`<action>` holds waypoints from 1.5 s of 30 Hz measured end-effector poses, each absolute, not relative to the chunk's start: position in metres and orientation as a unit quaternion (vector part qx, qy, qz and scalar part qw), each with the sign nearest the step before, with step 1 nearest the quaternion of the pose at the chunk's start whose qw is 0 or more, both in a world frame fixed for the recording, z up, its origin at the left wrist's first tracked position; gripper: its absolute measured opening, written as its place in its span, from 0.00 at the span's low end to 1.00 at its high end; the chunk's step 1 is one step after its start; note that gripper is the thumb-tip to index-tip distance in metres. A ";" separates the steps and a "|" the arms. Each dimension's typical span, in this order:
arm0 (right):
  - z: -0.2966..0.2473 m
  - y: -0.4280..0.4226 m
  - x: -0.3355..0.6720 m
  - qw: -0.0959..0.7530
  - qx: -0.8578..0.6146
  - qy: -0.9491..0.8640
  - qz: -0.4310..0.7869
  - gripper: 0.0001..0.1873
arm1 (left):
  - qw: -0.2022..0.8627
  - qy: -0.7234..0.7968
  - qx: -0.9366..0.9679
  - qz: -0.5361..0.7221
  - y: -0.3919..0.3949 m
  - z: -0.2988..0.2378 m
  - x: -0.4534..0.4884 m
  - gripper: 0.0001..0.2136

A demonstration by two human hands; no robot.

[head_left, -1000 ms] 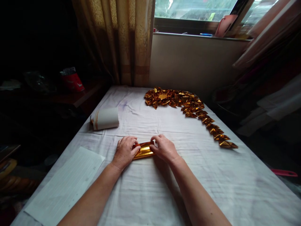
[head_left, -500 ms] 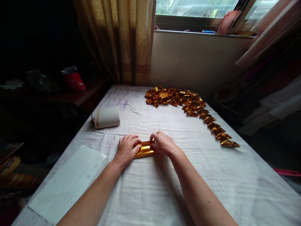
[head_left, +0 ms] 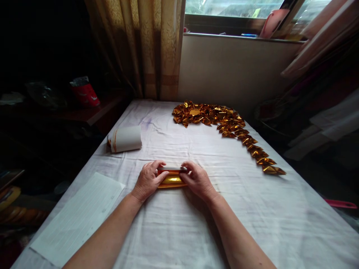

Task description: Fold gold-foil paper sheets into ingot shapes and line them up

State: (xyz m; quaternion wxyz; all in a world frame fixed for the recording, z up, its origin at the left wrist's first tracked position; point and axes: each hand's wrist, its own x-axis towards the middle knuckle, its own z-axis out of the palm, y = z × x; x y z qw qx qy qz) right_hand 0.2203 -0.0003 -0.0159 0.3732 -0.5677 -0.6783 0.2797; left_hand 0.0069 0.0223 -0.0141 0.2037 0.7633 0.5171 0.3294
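A sheet of shiny gold foil paper (head_left: 172,180), partly folded or curled, lies on the white cloth between my hands. My left hand (head_left: 148,178) grips its left end, the thumb on the gold face and the fingers at the far edge. At the right end my right hand (head_left: 197,178) pinches it in the same way. Along the far edge a pale strip (head_left: 172,169) stands up between the two sets of fingertips; it looks like the paper's white back. The tips of some fingers are hidden behind the paper.
Folded gold foil pieces (head_left: 209,114) form a cluster and a trailing row at the far right. A white paper roll (head_left: 126,139) lies at the left, near a lined paper sheet (head_left: 80,216). Beyond the left edge a red container (head_left: 85,93) stands on a dark table.
My right hand has turned and now grips the right end with its thumb in front. The paper's far edge has come up, showing a pale strip.
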 end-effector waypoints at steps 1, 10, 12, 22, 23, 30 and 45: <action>-0.018 0.000 0.220 0.402 -0.560 -0.654 0.312 0.15 | 0.216 0.521 0.755 0.334 0.023 -0.014 0.006 0.10; -0.025 0.007 0.224 0.471 -0.510 -0.573 0.436 0.19 | 0.253 0.513 0.733 0.369 0.025 -0.018 0.005 0.07; -0.025 0.006 0.224 0.467 -0.510 -0.570 0.443 0.18 | 0.252 0.509 0.732 0.375 0.025 -0.020 0.005 0.07; -0.026 0.006 0.223 0.476 -0.507 -0.569 0.440 0.16 | 0.230 0.495 0.754 0.364 0.025 -0.014 0.005 0.04; -0.026 0.006 0.223 0.477 -0.509 -0.568 0.438 0.15 | 0.232 0.494 0.756 0.361 0.025 -0.013 0.005 0.04; -0.025 0.006 0.224 0.479 -0.517 -0.575 0.415 0.12 | 0.231 0.490 0.763 0.352 0.025 -0.011 0.005 0.04; -0.031 0.009 0.220 0.459 -0.541 -0.650 0.274 0.09 | 0.181 0.505 0.781 0.319 0.026 -0.012 0.008 0.04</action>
